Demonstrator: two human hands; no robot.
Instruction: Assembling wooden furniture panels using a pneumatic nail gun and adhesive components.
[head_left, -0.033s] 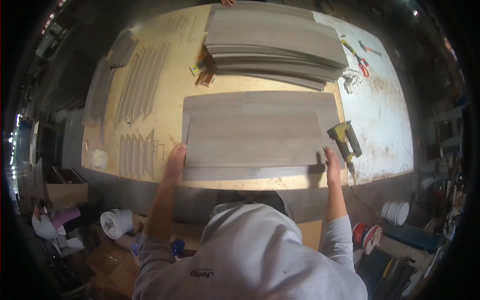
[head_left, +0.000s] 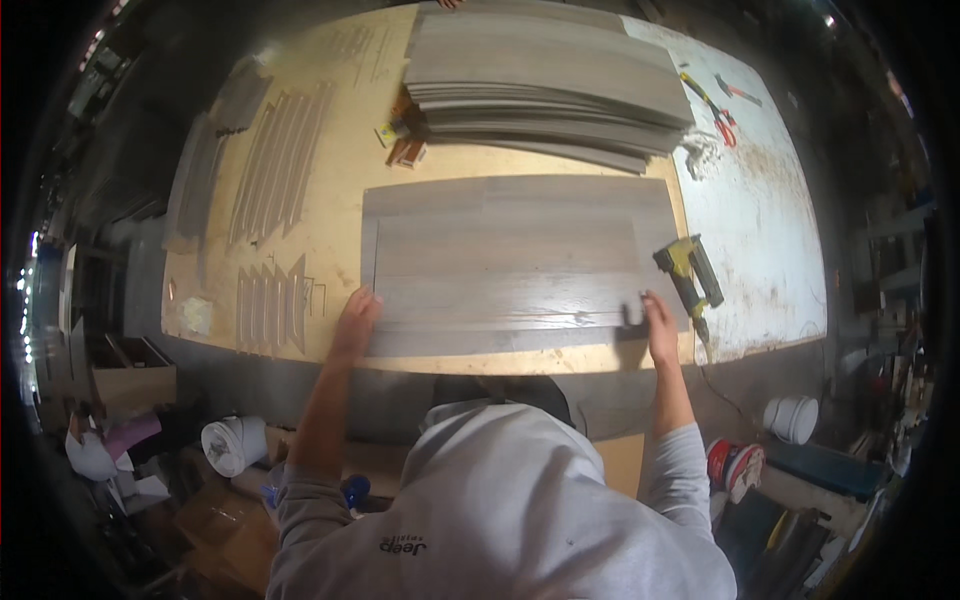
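A smaller grey wood-grain panel (head_left: 510,262) lies over a larger panel of the same finish (head_left: 430,192), whose border shows around it. My left hand (head_left: 355,325) grips the smaller panel's left edge near its front corner. At the opposite edge, my right hand (head_left: 660,328) holds the right side between thumb and fingers, casting a shadow below. The undersides of both grips are hidden. Just right of the panels lies a yellow-and-black nail gun (head_left: 690,280), near my right hand.
Behind the panels rises a stack of similar boards (head_left: 550,80), with another person's hand (head_left: 450,4) at its far edge. Thin strips (head_left: 285,165) lie on the left of the table. Pliers (head_left: 710,110) and a hammer (head_left: 738,92) rest far right. Buckets (head_left: 235,445) stand on the floor.
A bright glare now shows on the front half of the smaller panel, so its tilt seems slightly different. My left fingers have edged inward over its side; the right hand has barely shifted.
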